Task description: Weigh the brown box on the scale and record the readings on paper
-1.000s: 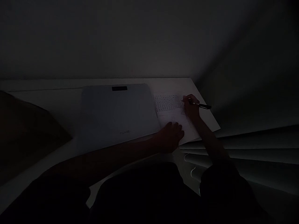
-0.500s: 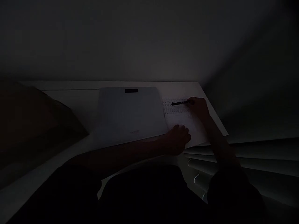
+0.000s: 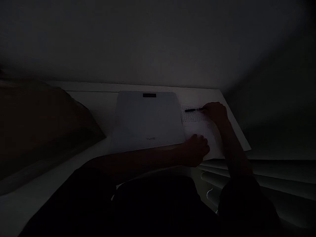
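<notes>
Black, slim pen [image 3: 190, 110] juts from right fingers [image 3: 205, 112] over flat, marked paper [image 3: 196, 127].

I read only an initial "T" in the lettering [image 3: 151, 139] on the grey panel [image 3: 148, 117]; the rows of characters [image 3: 191, 118] on the paper [image 3: 195, 127] are illegible.

Two hands, one pen: one left hand [image 3: 196, 149], one right hand [image 3: 215, 112], one dark pen [image 3: 190, 110].
One printed paper [image 3: 194, 130], sheet or stack too dark to tell, its rows too small to count; one pale flat slab [image 3: 148, 118] with one dark rectangle [image 3: 149, 95] and one line of lettering [image 3: 151, 138]; one desk [image 3: 197, 93]; one brown object [image 3: 44, 121]; two dark sleeves [image 3: 81, 191]; at least three curtain-like folds [image 3: 276, 176].
</notes>
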The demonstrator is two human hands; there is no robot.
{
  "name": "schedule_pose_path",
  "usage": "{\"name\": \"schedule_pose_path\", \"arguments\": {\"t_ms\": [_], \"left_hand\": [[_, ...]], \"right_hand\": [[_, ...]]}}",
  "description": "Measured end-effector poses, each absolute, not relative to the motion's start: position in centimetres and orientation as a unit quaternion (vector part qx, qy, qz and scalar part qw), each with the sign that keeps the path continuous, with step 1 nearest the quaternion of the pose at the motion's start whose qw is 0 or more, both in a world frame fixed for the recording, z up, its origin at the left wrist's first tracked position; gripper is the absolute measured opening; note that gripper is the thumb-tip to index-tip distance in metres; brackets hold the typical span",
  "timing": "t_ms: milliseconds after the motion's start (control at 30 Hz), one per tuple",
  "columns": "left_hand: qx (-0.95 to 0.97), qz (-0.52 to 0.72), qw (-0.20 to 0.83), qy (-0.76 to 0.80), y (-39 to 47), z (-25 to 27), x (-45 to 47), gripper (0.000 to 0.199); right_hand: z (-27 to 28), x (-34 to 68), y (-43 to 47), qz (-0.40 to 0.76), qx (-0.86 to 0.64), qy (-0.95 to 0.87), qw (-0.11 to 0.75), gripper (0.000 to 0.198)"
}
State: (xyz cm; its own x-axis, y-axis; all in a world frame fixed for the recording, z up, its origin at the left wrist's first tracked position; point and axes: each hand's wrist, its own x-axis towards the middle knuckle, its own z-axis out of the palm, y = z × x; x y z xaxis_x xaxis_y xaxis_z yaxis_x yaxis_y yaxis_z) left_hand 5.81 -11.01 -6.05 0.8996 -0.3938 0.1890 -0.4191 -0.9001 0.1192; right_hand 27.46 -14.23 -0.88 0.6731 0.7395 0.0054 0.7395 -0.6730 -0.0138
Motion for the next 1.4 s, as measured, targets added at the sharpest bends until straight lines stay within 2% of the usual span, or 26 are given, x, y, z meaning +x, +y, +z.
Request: {"name": "schedule_pose_path", "arguments": {"t_ms": [333,467,600,767,867,967,1133,1400], "left_hand": [[0.968,0.094,0.107,-0.205,-11.0,-5.6,5.7,0.023],[0.969,0.083,0.114,-0.204,-10.9,-5.4,5.8,0.026],[0.968,0.083,0.111,-0.207,-10.8,-5.5,5.8,0.025],[0.969,0.086,0.104,-0.207,-10.8,-5.4,5.6,0.031],[0.967,0.097,0.072,-0.226,-10.7,-5.2,5.3,0.045],[0.954,0.136,0.008,-0.268,-10.6,-5.3,5.0,0.049],[0.906,0.252,-0.105,-0.325,-10.7,-5.3,3.5,0.043],[0.932,0.271,-0.121,-0.209,-8.7,-3.9,-4.3,0.037]], "right_hand": [[-1.4,27.4,-14.9,-0.005,-0.918,-0.394,0.049,0.031],[-1.6,27.1,-15.5,-0.011,-0.913,-0.391,0.113,0.037],[-1.8,25.9,-15.5,-0.04,-0.865,-0.463,0.191,0.031],[-2.7,24.1,-14.4,-0.023,-0.819,-0.527,0.224,0.045],[-3.6,23.8,-13.9,-0.016,-0.806,-0.544,0.233,0.044],[-4.2,23.8,-13.7,-0.013,-0.794,-0.56,0.237,0.047],[-4.6,23.8,-13.7,0.0,-0.774,-0.588,0.235,0.048],[-4.6,23.8,-13.7,-0.01,-0.79,-0.571,0.224,0.047]]}}
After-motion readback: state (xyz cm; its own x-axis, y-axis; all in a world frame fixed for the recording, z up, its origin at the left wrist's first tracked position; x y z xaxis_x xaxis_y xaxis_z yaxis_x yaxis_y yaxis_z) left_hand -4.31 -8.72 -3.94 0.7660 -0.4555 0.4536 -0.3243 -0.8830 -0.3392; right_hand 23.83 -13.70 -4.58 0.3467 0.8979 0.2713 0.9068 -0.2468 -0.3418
